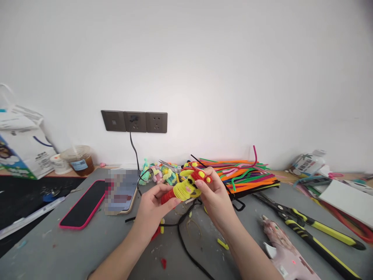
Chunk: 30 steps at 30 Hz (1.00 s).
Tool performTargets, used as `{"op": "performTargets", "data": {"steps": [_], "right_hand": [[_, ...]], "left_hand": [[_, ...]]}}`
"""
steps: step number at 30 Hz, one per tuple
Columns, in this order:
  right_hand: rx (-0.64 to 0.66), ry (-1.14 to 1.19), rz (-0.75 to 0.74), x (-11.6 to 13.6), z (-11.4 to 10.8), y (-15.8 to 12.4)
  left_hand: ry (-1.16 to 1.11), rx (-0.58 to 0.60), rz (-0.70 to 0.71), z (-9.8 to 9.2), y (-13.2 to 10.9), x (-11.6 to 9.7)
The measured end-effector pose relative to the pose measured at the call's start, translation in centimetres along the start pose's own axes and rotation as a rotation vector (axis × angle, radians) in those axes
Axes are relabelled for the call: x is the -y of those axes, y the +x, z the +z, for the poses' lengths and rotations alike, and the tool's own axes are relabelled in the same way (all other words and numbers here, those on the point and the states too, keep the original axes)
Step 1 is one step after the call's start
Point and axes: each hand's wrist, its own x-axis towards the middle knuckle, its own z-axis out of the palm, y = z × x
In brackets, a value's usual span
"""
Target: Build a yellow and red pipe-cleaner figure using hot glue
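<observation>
A small figure (183, 189) wound from yellow and red pipe cleaner is held up over the grey table, tilted with its red top toward the right. My left hand (154, 206) is closed round its red lower part, thumb on the yellow winding. At the upper right, my right hand (215, 192) pinches the red top, which carries small yellow balls. A thin black stem (197, 159) sticks out above the fingers. Yellow and red pieces (162, 227) lie beneath my left hand. Parts of the figure are hidden by the fingers.
Coloured pipe cleaners (247, 177) are heaped by the wall. Long-handled pliers (317, 229) and a pink glue gun (285, 249) lie at right. A black cable (189, 249) crosses the table. Left are a pink-cased phone (84, 204), a second phone (125, 192) and a drink cup (81, 161).
</observation>
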Motion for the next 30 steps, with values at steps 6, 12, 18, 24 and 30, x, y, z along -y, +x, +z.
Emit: {"op": "performTargets", "data": {"steps": [6,12,18,24,30], "right_hand": [[-0.003,0.001,0.001,-0.01,0.01,-0.09],[-0.010,0.015,0.014,0.00,0.03,-0.16],[-0.017,-0.007,-0.012,0.01,0.09,-0.07],[-0.010,-0.008,-0.018,0.10,0.17,-0.08],[-0.020,-0.014,-0.012,0.19,0.23,-0.22]], "left_hand": [[-0.026,0.002,-0.002,-0.01,-0.06,-0.01],[-0.003,0.004,0.012,-0.14,-0.03,0.08],[0.000,-0.004,0.003,-0.05,-0.10,-0.04],[0.000,-0.007,-0.014,-0.04,-0.11,-0.07],[0.017,-0.008,-0.010,-0.09,0.00,-0.04]]}}
